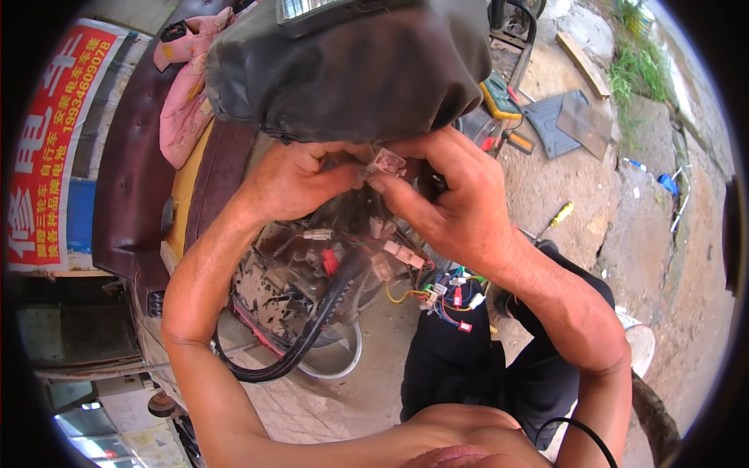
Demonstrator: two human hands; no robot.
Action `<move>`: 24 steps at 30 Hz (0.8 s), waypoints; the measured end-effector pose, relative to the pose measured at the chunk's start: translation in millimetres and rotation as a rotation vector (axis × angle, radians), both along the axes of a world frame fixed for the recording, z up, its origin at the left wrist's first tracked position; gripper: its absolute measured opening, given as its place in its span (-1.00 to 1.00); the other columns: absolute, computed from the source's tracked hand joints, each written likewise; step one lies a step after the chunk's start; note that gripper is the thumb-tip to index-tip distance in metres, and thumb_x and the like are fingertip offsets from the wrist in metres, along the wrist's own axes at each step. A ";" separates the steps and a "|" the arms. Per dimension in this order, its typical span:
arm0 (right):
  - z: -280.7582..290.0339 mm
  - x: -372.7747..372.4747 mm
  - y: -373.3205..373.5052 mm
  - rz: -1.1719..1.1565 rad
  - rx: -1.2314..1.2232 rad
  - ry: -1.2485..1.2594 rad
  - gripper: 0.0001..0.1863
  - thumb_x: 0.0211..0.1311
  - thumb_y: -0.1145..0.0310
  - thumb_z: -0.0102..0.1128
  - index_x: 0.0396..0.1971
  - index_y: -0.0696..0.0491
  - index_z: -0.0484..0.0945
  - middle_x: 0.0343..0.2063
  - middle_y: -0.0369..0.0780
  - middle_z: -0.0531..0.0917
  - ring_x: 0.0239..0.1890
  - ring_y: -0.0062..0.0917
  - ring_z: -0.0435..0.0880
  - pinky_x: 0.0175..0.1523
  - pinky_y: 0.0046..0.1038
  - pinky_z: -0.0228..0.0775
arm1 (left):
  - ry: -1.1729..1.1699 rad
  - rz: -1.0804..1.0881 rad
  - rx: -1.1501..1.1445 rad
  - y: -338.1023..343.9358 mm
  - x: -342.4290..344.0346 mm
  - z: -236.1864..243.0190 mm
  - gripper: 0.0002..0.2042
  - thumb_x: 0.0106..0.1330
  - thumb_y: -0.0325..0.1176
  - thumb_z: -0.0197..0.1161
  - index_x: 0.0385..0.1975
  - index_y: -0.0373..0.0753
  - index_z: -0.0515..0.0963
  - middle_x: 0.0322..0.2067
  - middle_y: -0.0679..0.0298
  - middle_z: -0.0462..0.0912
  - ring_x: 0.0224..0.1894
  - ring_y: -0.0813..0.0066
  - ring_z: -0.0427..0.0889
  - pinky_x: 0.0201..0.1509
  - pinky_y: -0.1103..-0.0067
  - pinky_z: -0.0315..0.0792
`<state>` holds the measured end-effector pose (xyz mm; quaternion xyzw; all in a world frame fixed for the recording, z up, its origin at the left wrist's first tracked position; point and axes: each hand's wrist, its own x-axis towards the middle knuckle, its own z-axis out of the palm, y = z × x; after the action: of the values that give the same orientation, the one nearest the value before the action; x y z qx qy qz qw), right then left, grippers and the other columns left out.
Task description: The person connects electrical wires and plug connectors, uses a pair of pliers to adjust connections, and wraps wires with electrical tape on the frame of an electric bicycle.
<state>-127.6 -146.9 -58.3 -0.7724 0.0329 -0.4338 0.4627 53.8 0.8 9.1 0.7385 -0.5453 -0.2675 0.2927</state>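
Note:
Between my two hands is a whitish, translucent plastic wire connector (388,161), just under a bulky dark cover (351,74). My left hand (292,178) pinches its left side with thumb and fingers. My right hand (456,191) grips it from the right, thumb below and fingers partly hidden under the cover. Below the hands, inside the opened vehicle body, sit a pale pink connector (403,254), a red connector (331,262) and tangled wires. A thick black cable sleeve (324,316) curves down to the left. Several small coloured plugs (452,300) on thin wires hang over my dark trouser leg.
A yellow multimeter (499,97) lies right of the cover, near dark flat panels (566,121). On the ground are a yellow-handled screwdriver (561,214) and a wooden board (583,64). A pink cloth (185,117) drapes the maroon seat (129,156) at left. A white-rimmed round container (357,355) stands below.

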 end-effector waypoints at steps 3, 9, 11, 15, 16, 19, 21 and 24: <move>0.1 -0.2 -1.3 -0.027 0.022 0.026 -0.73 0.14 0.36 0.53 -0.21 0.12 0.67 -0.33 -0.10 0.68 -0.32 -0.14 0.73 -0.25 -0.23 0.60 | -0.037 0.030 -0.008 -0.5 -3.0 -2.6 -0.80 0.41 -0.47 0.33 -0.01 -0.22 0.71 -0.19 0.34 0.80 -0.16 0.67 0.70 -0.06 0.63 0.56; 4.6 -3.6 -2.3 0.000 0.122 0.162 -0.71 0.18 0.36 0.49 -0.20 0.13 0.59 -0.36 -0.09 0.68 -0.37 -0.10 0.73 -0.32 -0.20 0.58 | -0.083 0.130 -0.015 -4.9 -16.5 2.4 -0.80 0.40 -0.40 0.32 -0.03 -0.17 0.73 -0.21 0.26 0.82 -0.19 0.48 0.78 -0.07 0.54 0.60; 1.7 -1.5 -0.9 -0.013 0.093 0.130 -0.70 0.19 0.37 0.48 -0.19 0.15 0.55 -0.36 -0.07 0.68 -0.36 -0.08 0.72 -0.32 -0.18 0.57 | -0.163 0.127 -0.014 -5.6 -18.7 2.2 -0.79 0.39 -0.38 0.32 -0.03 -0.16 0.72 -0.19 0.21 0.82 -0.17 0.37 0.80 -0.07 0.50 0.61; -2.2 0.7 -2.5 -0.018 0.011 0.073 -0.68 0.19 0.39 0.46 -0.20 0.18 0.50 -0.37 -0.03 0.65 -0.35 -0.02 0.70 -0.32 -0.15 0.55 | -0.381 0.108 -0.059 -4.1 -25.7 5.4 -0.77 0.37 -0.35 0.31 -0.02 -0.14 0.72 -0.19 0.12 0.80 -0.14 0.15 0.80 -0.06 0.40 0.62; -2.8 1.1 -3.0 -0.014 -0.006 0.064 -0.68 0.19 0.40 0.46 -0.20 0.19 0.50 -0.37 -0.03 0.64 -0.34 -0.01 0.69 -0.32 -0.14 0.54 | -0.484 0.094 -0.053 -3.4 -26.1 6.2 -0.77 0.37 -0.36 0.30 -0.02 -0.13 0.72 -0.19 0.10 0.79 -0.14 0.12 0.79 -0.08 0.38 0.62; 1.3 -1.2 -6.3 0.005 -0.048 0.040 -0.68 0.19 0.42 0.46 -0.20 0.19 0.49 -0.37 -0.01 0.61 -0.34 0.01 0.66 -0.31 -0.12 0.52 | -0.467 0.053 -0.104 -6.5 -27.6 8.2 -0.78 0.36 -0.37 0.30 -0.05 -0.16 0.72 -0.23 0.08 0.79 -0.18 0.12 0.79 -0.12 0.38 0.62; 2.1 -3.0 -8.6 0.037 -0.070 0.046 -0.70 0.19 0.43 0.45 -0.20 0.19 0.50 -0.37 -0.01 0.60 -0.33 0.01 0.65 -0.30 -0.12 0.52 | -0.413 0.070 -0.094 -5.4 -27.5 3.7 -0.80 0.36 -0.37 0.30 -0.08 -0.18 0.72 -0.26 0.08 0.78 -0.21 0.12 0.80 -0.15 0.38 0.61; 0.7 -5.4 -10.4 0.065 -0.045 0.048 -0.71 0.20 0.43 0.45 -0.21 0.18 0.51 -0.36 -0.03 0.61 -0.31 0.00 0.66 -0.27 -0.13 0.53 | -0.371 0.070 -0.081 -8.0 -31.3 3.0 -0.84 0.35 -0.38 0.31 -0.14 -0.21 0.72 -0.32 0.10 0.77 -0.26 0.16 0.79 -0.19 0.39 0.60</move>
<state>-133.0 -157.3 -57.6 -0.7935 0.0092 -0.4003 0.4582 22.5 -7.2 12.1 0.7814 -0.5740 -0.0944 0.2258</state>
